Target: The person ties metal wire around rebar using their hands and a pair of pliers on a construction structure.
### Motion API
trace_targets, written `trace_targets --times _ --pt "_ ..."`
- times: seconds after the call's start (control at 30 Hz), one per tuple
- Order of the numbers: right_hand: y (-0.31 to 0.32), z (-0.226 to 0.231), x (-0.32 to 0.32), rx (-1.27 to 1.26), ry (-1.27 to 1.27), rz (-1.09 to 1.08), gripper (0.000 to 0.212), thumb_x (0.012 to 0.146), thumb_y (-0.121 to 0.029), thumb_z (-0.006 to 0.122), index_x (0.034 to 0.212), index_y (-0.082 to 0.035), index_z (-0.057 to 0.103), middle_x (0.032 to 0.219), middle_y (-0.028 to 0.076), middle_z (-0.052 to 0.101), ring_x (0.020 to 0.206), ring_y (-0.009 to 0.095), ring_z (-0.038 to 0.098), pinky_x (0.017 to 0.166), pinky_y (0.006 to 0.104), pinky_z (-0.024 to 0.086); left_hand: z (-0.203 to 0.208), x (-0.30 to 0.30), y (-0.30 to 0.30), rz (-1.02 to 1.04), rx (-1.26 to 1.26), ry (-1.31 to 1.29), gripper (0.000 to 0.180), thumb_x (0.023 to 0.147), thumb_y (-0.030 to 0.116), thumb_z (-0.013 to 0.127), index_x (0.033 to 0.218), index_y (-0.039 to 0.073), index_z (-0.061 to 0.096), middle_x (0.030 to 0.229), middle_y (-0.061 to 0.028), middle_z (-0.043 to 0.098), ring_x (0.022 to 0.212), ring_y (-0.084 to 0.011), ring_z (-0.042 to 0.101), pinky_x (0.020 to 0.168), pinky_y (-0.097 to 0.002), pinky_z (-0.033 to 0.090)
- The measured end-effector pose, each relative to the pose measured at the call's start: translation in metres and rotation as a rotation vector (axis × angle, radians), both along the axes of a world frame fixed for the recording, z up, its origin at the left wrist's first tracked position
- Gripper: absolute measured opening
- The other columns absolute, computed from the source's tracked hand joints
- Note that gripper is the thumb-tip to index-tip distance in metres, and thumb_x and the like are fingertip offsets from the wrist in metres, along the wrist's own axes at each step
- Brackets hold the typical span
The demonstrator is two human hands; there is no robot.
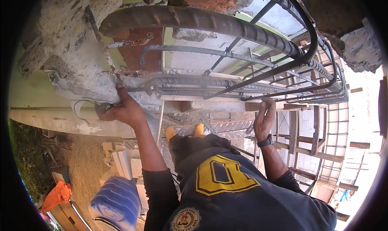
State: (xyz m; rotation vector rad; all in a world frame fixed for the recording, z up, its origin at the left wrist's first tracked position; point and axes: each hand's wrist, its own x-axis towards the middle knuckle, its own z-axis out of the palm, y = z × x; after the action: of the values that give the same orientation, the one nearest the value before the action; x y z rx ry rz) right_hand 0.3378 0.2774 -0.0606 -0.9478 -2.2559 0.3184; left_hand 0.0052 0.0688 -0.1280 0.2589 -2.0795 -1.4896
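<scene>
My left hand (126, 111) rests against a broken grey concrete edge (87, 83), its thumb spread from the fingers. The thumb tip reaches the lower end of a rusty thin steel bar (110, 61). Some left fingertips are in shadow against the concrete. My right hand (264, 120), wearing a dark wristwatch (266, 141), is raised with loosely bent fingers. Its fingertips are at the wooden board edge (253, 106) just below a rebar cage (279, 87). Whether they touch the board or the steel is unclear. No tool shows in either hand.
A thick ribbed rebar (202, 23) crosses above my hands, and a hooked bar (182, 49) lies below it. Bamboo or timber props (294, 130) stand at right. Far below are my yellow boots (199, 130), a blue tank (115, 202) and an orange cloth (58, 194).
</scene>
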Motion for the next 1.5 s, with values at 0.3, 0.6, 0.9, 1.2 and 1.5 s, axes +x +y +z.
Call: trace_targets --times 0.3,0.6,0.9,1.2,1.5 --pt "0.072 0.012 -0.004 -0.275 -0.429 0.111 0.024 0.094 -0.024 0.065 0.101 -0.003 0.071 0.099 0.018 0.069 0.092 0.036 0.066 0.079 0.0435 0.051 0.005 0.001 0.001 -0.028 0.113 0.036 0.077 0.079 0.004 0.079 0.126 -0.012 0.02 0.128 -0.0249 0.03 0.119 -0.0312 0.047 0.1 -0.0371 0.049" --pt "0.068 0.006 -0.006 -0.145 -0.425 0.162 0.028 0.094 -0.028 0.065 0.109 -0.005 0.069 0.1 0.02 0.069 0.094 0.041 0.065 0.08 0.0466 0.05 0.001 -0.002 -0.001 -0.033 0.097 0.034 0.077 0.079 0.006 0.081 0.125 -0.014 0.023 0.126 -0.0255 0.032 0.118 -0.0311 0.047 0.098 -0.0377 0.051" --pt "0.076 -0.02 0.002 -0.062 -0.41 0.182 0.04 0.098 -0.045 0.049 0.11 -0.009 0.065 0.088 0.013 0.071 0.096 0.037 0.066 0.109 0.0619 0.017 0.003 0.001 0.002 0.028 0.006 0.0 0.08 0.076 0.013 0.085 0.124 -0.013 0.025 0.125 -0.0255 0.033 0.116 -0.0318 0.049 0.094 -0.0381 0.054" --pt "0.087 -0.02 0.001 -0.077 -0.36 0.243 0.036 0.096 -0.042 0.057 0.094 -0.008 0.07 0.083 0.017 0.069 0.082 0.039 0.065 0.091 0.053 0.04 0.004 0.001 0.001 -0.012 0.082 0.036 0.078 0.077 0.008 0.083 0.125 -0.013 0.024 0.126 -0.0261 0.035 0.115 -0.0315 0.053 0.094 -0.0379 0.055" --pt "0.099 -0.018 -0.006 -0.004 -0.418 0.294 0.029 0.096 -0.031 0.061 0.093 -0.004 0.07 0.087 0.019 0.064 0.084 0.042 0.058 0.076 0.051 0.044 -0.007 -0.004 -0.005 -0.007 0.055 0.082 0.081 0.08 0.015 0.08 0.129 -0.016 0.023 0.129 -0.0284 0.031 0.122 -0.0349 0.042 0.101 -0.0423 0.044"
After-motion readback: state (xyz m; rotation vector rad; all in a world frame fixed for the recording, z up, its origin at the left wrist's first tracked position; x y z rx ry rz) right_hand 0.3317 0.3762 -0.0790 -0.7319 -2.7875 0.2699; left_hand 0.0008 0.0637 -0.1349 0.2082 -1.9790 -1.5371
